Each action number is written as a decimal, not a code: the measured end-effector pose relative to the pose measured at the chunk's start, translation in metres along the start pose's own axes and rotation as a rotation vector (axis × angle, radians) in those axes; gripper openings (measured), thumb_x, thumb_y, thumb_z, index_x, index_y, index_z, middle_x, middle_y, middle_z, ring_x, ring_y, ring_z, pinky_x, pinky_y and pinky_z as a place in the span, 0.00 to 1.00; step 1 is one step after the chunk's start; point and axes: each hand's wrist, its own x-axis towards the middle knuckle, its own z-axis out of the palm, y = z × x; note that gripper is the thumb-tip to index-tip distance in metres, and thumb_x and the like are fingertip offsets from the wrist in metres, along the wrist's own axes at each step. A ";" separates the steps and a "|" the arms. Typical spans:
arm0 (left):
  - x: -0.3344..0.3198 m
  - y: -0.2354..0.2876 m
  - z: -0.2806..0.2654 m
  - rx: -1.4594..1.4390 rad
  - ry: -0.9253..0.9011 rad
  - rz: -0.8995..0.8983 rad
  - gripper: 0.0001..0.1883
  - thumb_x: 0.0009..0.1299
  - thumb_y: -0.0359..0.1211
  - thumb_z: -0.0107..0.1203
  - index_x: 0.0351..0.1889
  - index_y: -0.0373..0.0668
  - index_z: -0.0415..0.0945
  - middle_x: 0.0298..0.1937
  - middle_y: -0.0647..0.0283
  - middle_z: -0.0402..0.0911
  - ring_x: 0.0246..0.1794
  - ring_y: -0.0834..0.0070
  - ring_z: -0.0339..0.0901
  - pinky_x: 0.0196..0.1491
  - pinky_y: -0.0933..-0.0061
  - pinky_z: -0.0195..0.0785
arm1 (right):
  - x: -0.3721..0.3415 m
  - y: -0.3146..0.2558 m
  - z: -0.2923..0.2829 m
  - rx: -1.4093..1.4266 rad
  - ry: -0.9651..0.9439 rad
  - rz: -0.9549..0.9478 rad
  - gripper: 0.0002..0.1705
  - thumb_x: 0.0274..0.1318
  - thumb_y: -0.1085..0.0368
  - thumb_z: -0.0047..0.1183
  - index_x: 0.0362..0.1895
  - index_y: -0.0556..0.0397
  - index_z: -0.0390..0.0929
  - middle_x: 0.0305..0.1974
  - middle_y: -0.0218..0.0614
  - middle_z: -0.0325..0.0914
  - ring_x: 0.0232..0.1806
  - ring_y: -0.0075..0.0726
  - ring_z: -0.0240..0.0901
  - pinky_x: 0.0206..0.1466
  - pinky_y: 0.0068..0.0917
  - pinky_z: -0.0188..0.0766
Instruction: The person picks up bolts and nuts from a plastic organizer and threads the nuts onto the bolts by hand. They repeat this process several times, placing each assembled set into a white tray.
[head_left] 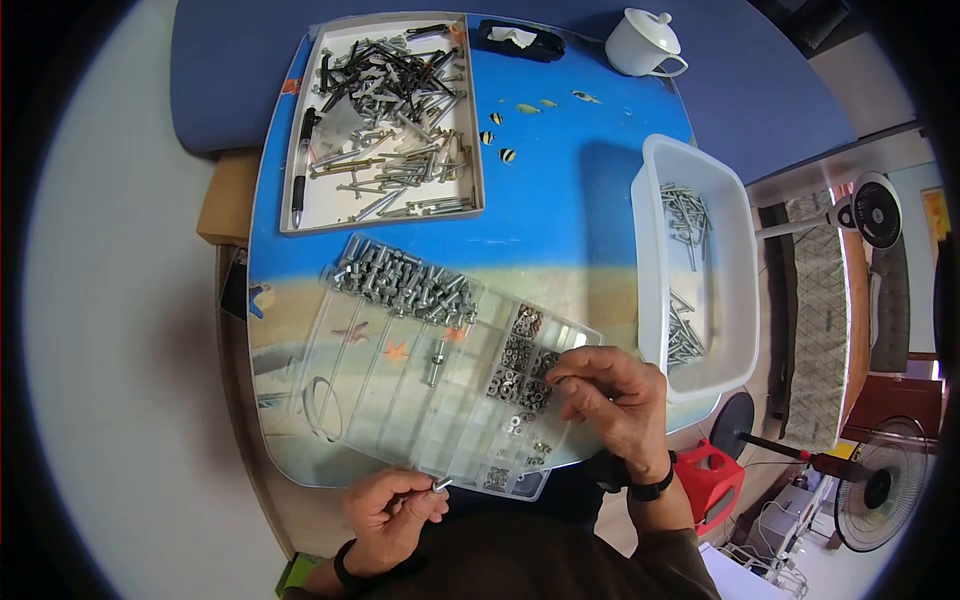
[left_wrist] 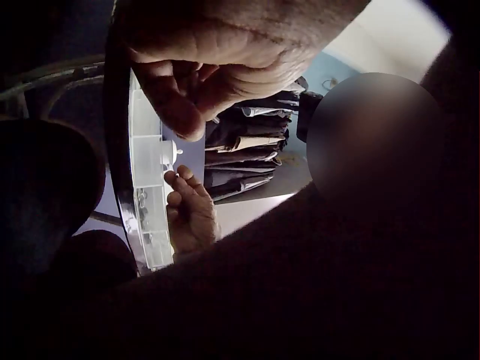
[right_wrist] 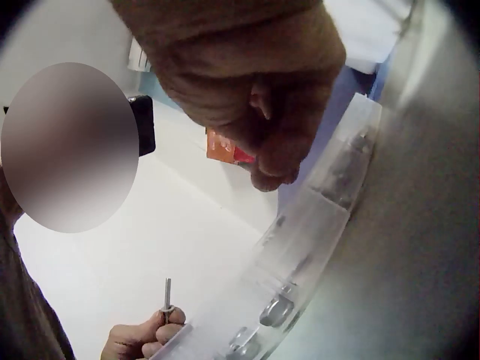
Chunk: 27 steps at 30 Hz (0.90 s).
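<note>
My left hand (head_left: 385, 515) pinches a silver bolt (head_left: 441, 484) at the near edge of a clear compartment box (head_left: 385, 425). In the right wrist view that bolt (right_wrist: 168, 289) stands upright from the fingertips, with a ring-like part low on its shank. Over the box's right side is my right hand (head_left: 620, 405), thumb and fingertips drawn together above small compartments of nuts (head_left: 515, 352) and washers. I cannot tell whether something small is between those fingertips. Many short bolts (head_left: 400, 285) fill the box's far compartment; a single bolt (head_left: 436, 363) lies in a middle one.
A shallow tray (head_left: 478, 190) of screws, black fasteners and a pen (head_left: 302, 170) is at the back left. To the right stands a white plastic bin (head_left: 720, 350) with long bolts. A lidded white cup (head_left: 642, 45) and a black pouch (head_left: 540, 42) are at the far edge.
</note>
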 end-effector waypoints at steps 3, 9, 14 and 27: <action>0.001 -0.001 -0.002 -0.003 -0.022 0.031 0.05 0.70 0.19 0.60 0.41 0.31 0.77 0.32 0.53 0.83 0.26 0.75 0.83 0.27 0.78 0.76 | 0.001 -0.002 0.002 0.061 0.045 0.003 0.11 0.62 0.78 0.57 0.48 0.61 0.81 0.38 0.36 0.86 0.30 0.23 0.80 0.34 0.20 0.77; 0.001 -0.004 -0.004 0.007 -0.034 0.050 0.04 0.70 0.19 0.60 0.41 0.31 0.77 0.33 0.52 0.84 0.26 0.75 0.83 0.27 0.79 0.75 | 0.003 0.000 0.001 -0.244 0.069 -0.077 0.11 0.57 0.79 0.60 0.46 0.61 0.81 0.34 0.38 0.85 0.30 0.26 0.81 0.33 0.22 0.76; -0.001 -0.003 -0.003 0.014 -0.019 0.055 0.04 0.70 0.19 0.59 0.41 0.31 0.77 0.34 0.52 0.84 0.27 0.75 0.83 0.27 0.80 0.75 | 0.004 -0.011 0.005 -0.720 0.120 -0.499 0.16 0.46 0.80 0.63 0.43 0.57 0.82 0.35 0.42 0.81 0.29 0.42 0.81 0.32 0.31 0.78; 0.000 -0.003 -0.002 0.035 -0.030 0.067 0.07 0.73 0.25 0.60 0.42 0.30 0.76 0.33 0.51 0.82 0.24 0.73 0.81 0.28 0.74 0.77 | -0.023 0.000 0.016 -0.929 0.029 -0.555 0.21 0.41 0.74 0.68 0.44 0.54 0.82 0.34 0.33 0.78 0.25 0.34 0.78 0.25 0.29 0.76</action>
